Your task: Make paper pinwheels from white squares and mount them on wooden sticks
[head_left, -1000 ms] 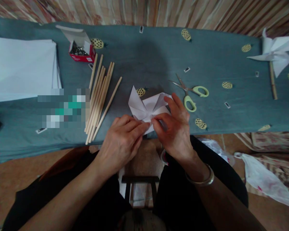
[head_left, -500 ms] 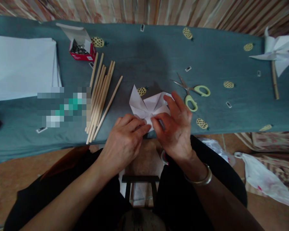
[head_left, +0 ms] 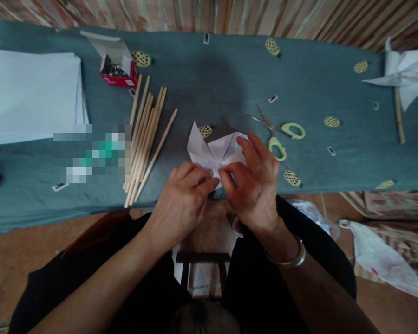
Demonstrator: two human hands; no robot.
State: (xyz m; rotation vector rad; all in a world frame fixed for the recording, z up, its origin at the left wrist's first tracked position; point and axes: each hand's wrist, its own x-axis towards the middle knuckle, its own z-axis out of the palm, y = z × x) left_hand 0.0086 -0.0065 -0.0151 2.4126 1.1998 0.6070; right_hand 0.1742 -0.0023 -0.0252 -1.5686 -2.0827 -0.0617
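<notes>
A white paper pinwheel with folded, pointed blades lies at the table's front edge, between my hands. My left hand grips its near left side, fingers bent and thumb pressed on the paper. Thumb and index finger of my right hand pinch the paper close to its centre, while the other fingers rest over the right blade. My fingers hide part of the near side. Just right of my right hand lie scissors with light green handles, blades apart. Wooden sticks lie in a bunch left of the paper.
A stack of white paper lies at the far left, near an open red box of small metal pieces. A pinwheel on a stick lies at the far right. The blue-green tablecloth has pineapple prints. A blurred-out patch covers something left of the sticks.
Almost nothing differs. Both hands keep their hold on the paper, with only slight finger movement, and the view has shifted a little.
</notes>
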